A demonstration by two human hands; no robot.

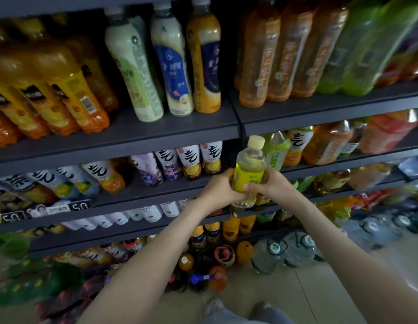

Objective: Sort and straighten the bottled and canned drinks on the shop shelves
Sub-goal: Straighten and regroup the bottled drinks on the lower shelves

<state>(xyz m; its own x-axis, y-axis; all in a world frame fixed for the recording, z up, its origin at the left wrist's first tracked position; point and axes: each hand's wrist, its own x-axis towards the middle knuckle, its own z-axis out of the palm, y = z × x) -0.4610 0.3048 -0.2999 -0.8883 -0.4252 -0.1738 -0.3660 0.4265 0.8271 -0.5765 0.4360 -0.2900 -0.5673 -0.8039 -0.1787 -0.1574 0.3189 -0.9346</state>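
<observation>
bottle (pixel 249 170): clear plastic, pale yellow drink, yellow label, cream cap
state: capped, nearly full
pose: upright, slight tilt
place: off the shelves, before the second shelf's front edge

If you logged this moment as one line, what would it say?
step: straightening drinks | held: yellow-label bottle, upright | left hand: gripping | right hand: gripping | position: in front of shelf, not set down

We hold a yellow-labelled bottle (pixel 247 174) upright in front of the dark shelves (pixel 123 136), our left hand (pixel 221 187) gripping it from nine o'clock, our right hand (pixel 272 187) from three. At twelve o'clock stand three milky bottles (pixel 170 64); orange juice bottles (pixel 51 94) lean at ten.
</observation>
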